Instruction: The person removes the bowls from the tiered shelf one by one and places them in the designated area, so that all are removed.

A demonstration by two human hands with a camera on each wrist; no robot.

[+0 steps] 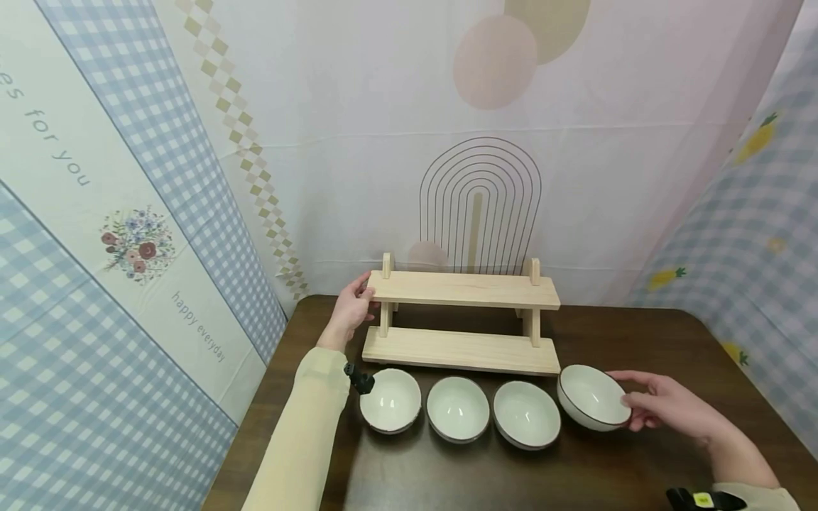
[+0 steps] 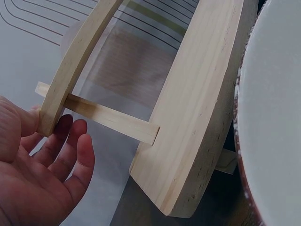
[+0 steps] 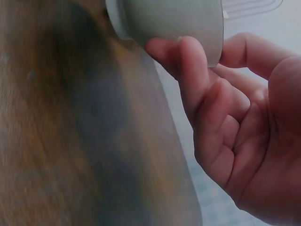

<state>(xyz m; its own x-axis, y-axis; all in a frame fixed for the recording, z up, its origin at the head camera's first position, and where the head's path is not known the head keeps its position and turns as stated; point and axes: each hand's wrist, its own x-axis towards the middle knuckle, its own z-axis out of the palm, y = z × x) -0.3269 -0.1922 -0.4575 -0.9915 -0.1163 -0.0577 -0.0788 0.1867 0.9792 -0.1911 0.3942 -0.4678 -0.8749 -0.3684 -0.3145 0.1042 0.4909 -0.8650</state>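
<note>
A two-tier wooden shelf (image 1: 461,348) stands at the back of the table. My left hand (image 1: 351,309) grips the left end of its upper board (image 2: 77,61), thumb on one face and fingers around the other side. At the right, my right hand (image 1: 671,404) holds a white bowl (image 1: 593,396) with a dark rim. The bowl is tilted and its far side comes close to the shelf's lower right corner. In the right wrist view, the fingers (image 3: 193,61) press against the bowl's outer wall (image 3: 174,23), with the thumb at its rim.
Three similar bowls stand in a row in front of the shelf: a left one (image 1: 391,401), a middle one (image 1: 458,409) and a right one (image 1: 527,415). A patterned cloth (image 1: 358,177) hangs behind the dark wooden table (image 1: 447,479), with checked cloth (image 1: 147,106) at the left.
</note>
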